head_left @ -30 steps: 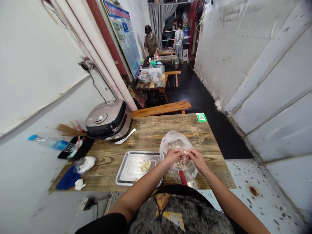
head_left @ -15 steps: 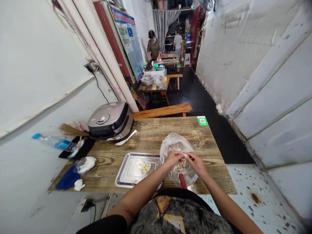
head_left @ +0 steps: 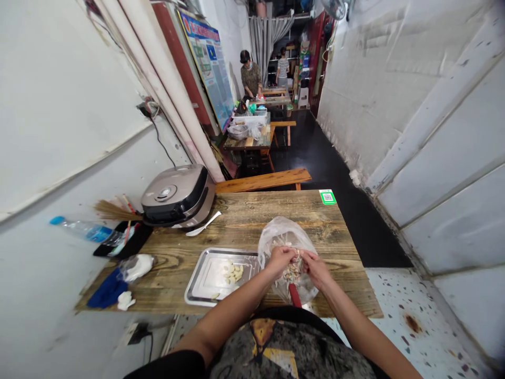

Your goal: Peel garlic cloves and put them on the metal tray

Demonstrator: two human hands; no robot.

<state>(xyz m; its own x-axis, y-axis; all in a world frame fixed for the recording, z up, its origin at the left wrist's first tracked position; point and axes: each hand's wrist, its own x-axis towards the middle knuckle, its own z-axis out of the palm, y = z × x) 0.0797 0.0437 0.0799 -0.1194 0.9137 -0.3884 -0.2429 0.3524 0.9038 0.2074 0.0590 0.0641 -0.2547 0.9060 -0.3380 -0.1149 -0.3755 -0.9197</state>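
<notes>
Garlic clove (head_left: 299, 253), pinched by the left hand (head_left: 281, 258) and right hand (head_left: 316, 268) over the plastic bag (head_left: 281, 225) at about five o'clock in view, is best held low (it's small and partly hidden) so bits drop inside.

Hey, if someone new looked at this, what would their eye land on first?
Probably the left hand and right hand, their fingers close together over a plastic bag of scraps on the wooden table. A red handle stands out at the bag's near side. Left of the bag, a shiny metal tray holds small pale pieces.
</notes>
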